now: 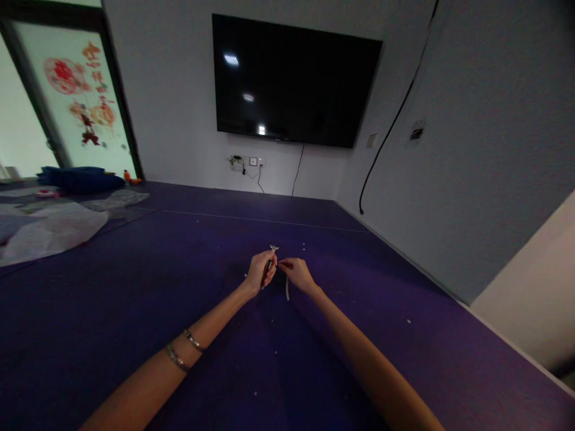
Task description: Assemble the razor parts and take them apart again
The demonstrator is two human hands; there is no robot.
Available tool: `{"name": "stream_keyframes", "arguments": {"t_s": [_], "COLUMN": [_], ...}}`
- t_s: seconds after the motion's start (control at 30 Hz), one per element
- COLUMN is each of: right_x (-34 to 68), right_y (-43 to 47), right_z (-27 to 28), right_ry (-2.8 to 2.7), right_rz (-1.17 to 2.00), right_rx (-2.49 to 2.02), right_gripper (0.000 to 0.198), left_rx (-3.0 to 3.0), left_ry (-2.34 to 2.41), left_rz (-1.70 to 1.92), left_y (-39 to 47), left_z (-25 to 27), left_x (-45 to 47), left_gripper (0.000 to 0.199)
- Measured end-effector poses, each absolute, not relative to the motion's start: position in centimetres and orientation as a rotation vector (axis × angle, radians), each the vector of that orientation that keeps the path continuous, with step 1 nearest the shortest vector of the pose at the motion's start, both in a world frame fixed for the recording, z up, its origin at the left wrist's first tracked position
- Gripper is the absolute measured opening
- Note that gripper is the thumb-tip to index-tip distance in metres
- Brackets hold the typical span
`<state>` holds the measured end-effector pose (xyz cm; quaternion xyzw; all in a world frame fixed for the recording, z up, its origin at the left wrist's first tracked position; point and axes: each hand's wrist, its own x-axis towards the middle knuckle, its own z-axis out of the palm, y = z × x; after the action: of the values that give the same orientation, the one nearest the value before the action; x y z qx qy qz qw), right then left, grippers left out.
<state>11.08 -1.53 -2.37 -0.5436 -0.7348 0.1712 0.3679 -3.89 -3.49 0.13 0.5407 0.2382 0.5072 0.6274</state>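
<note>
My left hand [262, 269] is closed around a small hand tool [268, 267] with a dark handle. Its silver head [274, 248] sticks out above the fist, wider than the handle; I cannot make out its exact kind. Close by on the right, my right hand [296, 272] is closed, thumb and finger pinched together towards the tool. A short, thin white strip [288, 289] hangs down from under this hand, slightly curved. What lies right between the fingertips is too small to make out. Both hands are above the purple floor [188, 263].
Several tiny white bits [303, 246] are scattered over the floor. Clear plastic sheeting [63, 230] and a dark blue bundle [78, 179] lie at the left. A black cable [395, 123] hangs down the right wall. A television [291, 84] is mounted above wall sockets [253, 161].
</note>
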Motion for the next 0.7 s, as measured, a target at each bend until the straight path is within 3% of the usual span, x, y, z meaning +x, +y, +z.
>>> {"name": "stream_keyframes", "arguments": {"t_s": [0.47,0.7], "right_x": [9.8,10.1], "right_y": [-2.3,-3.7], "right_z": [-1.8,-1.7], "right_ry": [-2.022,-2.125], "right_rz": [0.042,0.04], "right_rx": [-1.712,-1.957], "right_gripper": [0.03,0.04], "left_rx": [1.169,1.143], "left_ry": [0.579,0.623], "left_rz": [1.199,1.166], "left_y": [-3.3,-2.9], "left_z": [0.2,-0.3], "left_x": [-4.0,-4.1], "left_gripper": [0.034,0.036]}}
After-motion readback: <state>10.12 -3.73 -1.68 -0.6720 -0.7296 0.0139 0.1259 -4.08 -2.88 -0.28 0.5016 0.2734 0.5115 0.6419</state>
